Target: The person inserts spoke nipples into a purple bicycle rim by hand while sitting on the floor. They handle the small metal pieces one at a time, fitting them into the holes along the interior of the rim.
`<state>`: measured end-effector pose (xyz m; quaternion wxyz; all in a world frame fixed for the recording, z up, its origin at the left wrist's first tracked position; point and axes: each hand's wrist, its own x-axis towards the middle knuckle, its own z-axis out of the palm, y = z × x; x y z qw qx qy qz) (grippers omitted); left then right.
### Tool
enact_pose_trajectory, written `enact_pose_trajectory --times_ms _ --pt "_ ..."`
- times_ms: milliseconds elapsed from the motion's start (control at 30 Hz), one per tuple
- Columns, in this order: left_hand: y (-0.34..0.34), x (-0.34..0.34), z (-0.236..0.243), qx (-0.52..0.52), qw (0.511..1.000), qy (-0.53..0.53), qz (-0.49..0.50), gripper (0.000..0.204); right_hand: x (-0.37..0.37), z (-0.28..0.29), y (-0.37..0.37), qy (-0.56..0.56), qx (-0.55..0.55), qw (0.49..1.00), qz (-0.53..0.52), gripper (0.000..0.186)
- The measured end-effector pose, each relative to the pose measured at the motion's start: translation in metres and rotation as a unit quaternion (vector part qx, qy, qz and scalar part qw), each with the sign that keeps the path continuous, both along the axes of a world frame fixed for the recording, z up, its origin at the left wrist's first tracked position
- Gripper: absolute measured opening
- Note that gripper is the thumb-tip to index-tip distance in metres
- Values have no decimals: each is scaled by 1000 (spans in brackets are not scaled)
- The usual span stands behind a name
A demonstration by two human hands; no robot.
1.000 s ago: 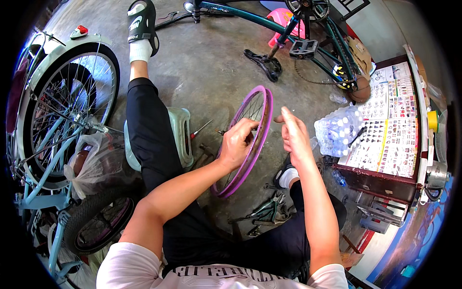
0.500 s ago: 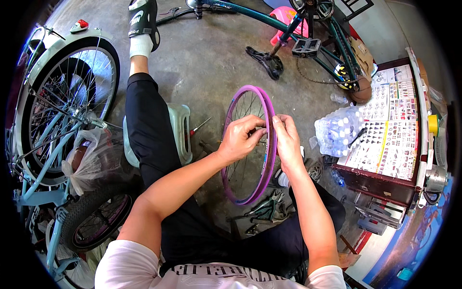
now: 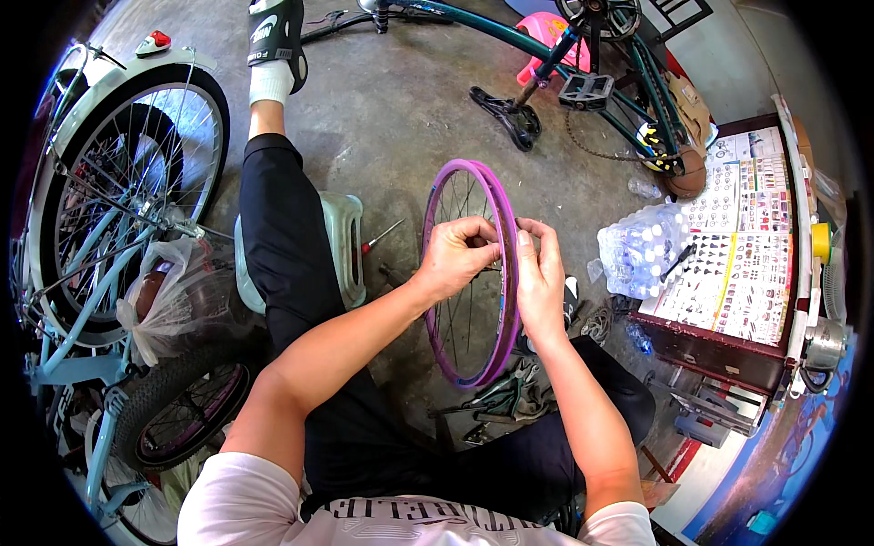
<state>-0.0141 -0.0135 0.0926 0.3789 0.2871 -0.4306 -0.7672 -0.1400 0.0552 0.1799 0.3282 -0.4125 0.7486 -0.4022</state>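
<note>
A purple bicycle wheel rim (image 3: 503,320) with thin spokes stands upright between my knees, tilted slightly. On its left, my left hand (image 3: 458,258) reaches in at the spoke side, thumb and forefinger pinched close to the rim's inner face. What sits between those fingertips is too small to make out. Against the rim's outer face, my right hand (image 3: 541,282) has its thumb and bent fingers closed at the edge. Its fingertips are partly hidden. Both hands are at about the same height on the rim.
Pliers-like tools (image 3: 510,393) lie on the floor below the wheel. A red-handled screwdriver (image 3: 381,237) is beside a pale green stool (image 3: 355,244). Light-blue bicycle (image 3: 82,350) parts and a loose tyre (image 3: 150,423) crowd the left. Wrapped bottles (image 3: 642,250) stand on the right-hand cabinet (image 3: 719,350).
My right hand has shifted slightly, its fingers more bent at the rim. My left hand stays pinched in nearly the same place. The wheel has barely moved.
</note>
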Motion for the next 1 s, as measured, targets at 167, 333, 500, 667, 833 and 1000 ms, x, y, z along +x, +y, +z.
enact_pose_trajectory --times_ms 167,333,500,667,833,1000 --pt "-1 4 16 -28 992 -118 38 8 14 11 8 24 13 1000 7 46" --pt "-1 1 12 -12 998 -36 50 7 11 8 9 40 -11 999 30 38" --pt "-2 3 4 -59 993 -84 49 8 15 12 8 76 -17 996 49 35" --pt "-1 -3 6 -27 996 -55 71 11 16 16 7 93 3 994 51 37" --pt "-2 1 7 -60 994 -73 46 15 16 12 6 131 -30 990 47 42" --pt "0 3 7 -79 992 -94 31 13 11 31 -4 251 -21 962 109 39"
